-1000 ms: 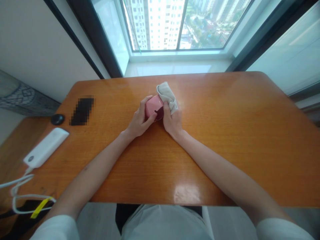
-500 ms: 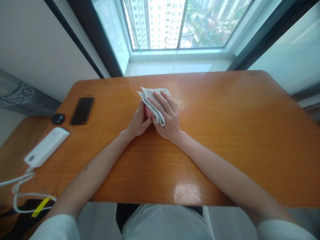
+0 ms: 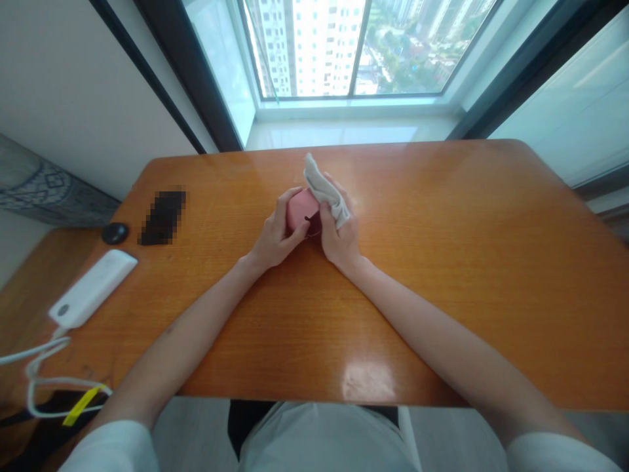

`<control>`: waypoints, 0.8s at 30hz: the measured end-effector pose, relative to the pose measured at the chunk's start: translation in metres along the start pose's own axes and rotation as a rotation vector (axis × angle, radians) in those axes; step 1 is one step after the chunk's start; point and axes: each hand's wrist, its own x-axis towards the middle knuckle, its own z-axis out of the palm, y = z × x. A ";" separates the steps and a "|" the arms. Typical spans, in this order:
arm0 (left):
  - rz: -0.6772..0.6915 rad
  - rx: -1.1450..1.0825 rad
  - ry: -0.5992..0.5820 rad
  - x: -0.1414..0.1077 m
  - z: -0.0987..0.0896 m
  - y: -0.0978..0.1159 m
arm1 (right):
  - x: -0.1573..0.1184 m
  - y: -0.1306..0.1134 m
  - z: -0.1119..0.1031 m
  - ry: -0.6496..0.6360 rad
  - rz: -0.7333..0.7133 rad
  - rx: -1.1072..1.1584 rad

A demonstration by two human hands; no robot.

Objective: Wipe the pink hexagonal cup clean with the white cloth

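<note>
Because the left hand's fingers wrap its far and near sides and a cloth (image 3: 325, 190) presses close on its right, the pink object (image 3: 301, 208) shows only part of its shell, and what it is cannot be made out. Its lower right part is a darker, shadowed patch with a small dark mark beside the left thumb, too small to read. The underside is hidden, so whether it touches the table (image 3: 442, 282) cannot be told.

The left hand (image 3: 275, 237) is curled around the pink object, which sits between thumb and fingers, just beyond the palm and to its right. The right hand (image 3: 341, 239) holds the pale, folded cloth, its thumb in front and most of its fingers concealed behind the folds. The pink object lies just left of that thumb, and the cloth rises along the object's right side, its upper end pointing toward the window (image 3: 314, 59).

Well to the left, a dark rectangular item (image 3: 162, 217) is blurred into blocks, its details lost. Near it are a black rounded object (image 3: 114, 233) and a white device (image 3: 93, 288); the white cable (image 3: 32, 394) leading from the device runs off the left edge.
</note>
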 end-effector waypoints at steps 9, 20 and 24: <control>-0.066 -0.024 -0.047 -0.003 0.002 -0.005 | -0.003 -0.012 -0.005 -0.159 -0.206 -0.127; -0.041 -0.022 -0.028 -0.002 0.000 -0.002 | -0.001 -0.008 -0.003 -0.112 -0.212 -0.080; -0.033 0.026 -0.017 0.000 -0.001 0.002 | 0.002 0.001 0.000 0.029 0.117 0.011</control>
